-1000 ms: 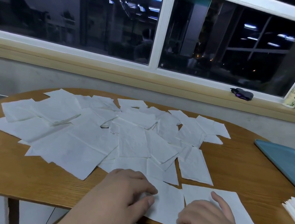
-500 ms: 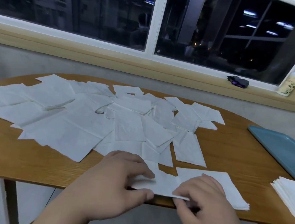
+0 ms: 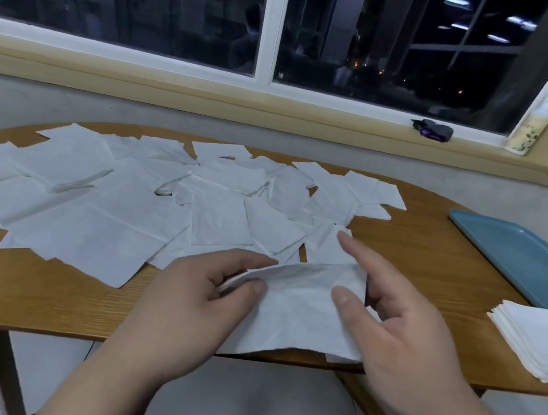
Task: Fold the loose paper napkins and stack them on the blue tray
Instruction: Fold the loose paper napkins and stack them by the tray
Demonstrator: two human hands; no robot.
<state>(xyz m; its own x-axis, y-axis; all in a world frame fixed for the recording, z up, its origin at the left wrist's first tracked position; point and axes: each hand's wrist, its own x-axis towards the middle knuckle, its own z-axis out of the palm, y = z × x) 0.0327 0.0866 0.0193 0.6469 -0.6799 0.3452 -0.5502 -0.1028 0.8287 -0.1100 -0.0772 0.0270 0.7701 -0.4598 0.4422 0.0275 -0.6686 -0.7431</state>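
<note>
here we see a person's two bare hands at the near edge of an oval wooden bench (image 3: 47,300), both on one white paper napkin (image 3: 301,310). the left hand (image 3: 192,297) has its grip closed on the napkin's upper left edge, pinching it between thumb and curled fingers. the right hand (image 3: 398,333) holds the right side: its thumb presses on the front of the sheet and the lower fingers curl behind the right edge, while the index finger sticks out straight, away from the paper. the napkin's top edge is lifted off the wood and bowed into a soft arch between the two grips; its lower edge lies at the bench's near rim.

beyond the hands we see the loose white paper napkins (image 3: 127,210), spread flat and overlapping across the left and middle of the bench, right up to its far edge. on the right side a flat blue plastic tray (image 3: 518,258) lies on the bench, partly cut off by the frame. a stack of folded white napkins (image 3: 539,340) sits on the wood just in front of the tray's near edge.

behind the bench we see a dark window (image 3: 186,7) with a white frame. on its yellow sill (image 3: 310,122) rest a small dark object with a purple part (image 3: 432,130) and a pale pump bottle (image 3: 530,128).
</note>
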